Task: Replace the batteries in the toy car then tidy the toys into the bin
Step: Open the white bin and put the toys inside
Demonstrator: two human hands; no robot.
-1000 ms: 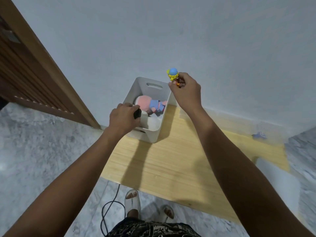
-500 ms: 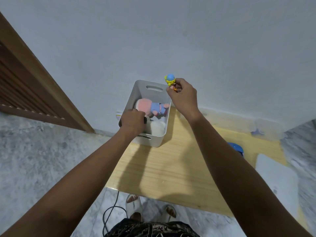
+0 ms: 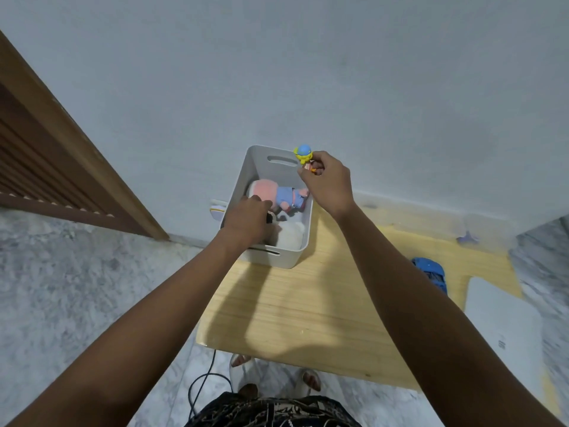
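1. Head view: right hand (image 3: 329,183) pinches figurine (image 3: 304,154) over bin (image 3: 295,254); left hand (image 3: 248,221) grips a dark toy inside.
2. Car (image 3: 431,272) remains on table (image 3: 308,306).
3. Risk: figurine, released near the rim, could bounce out.

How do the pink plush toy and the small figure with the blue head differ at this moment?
The pink plush toy lies on its side inside the white bin; the small figure is upright, pinched by the right hand above the bin's rim. The plush looks larger. Both are toys.
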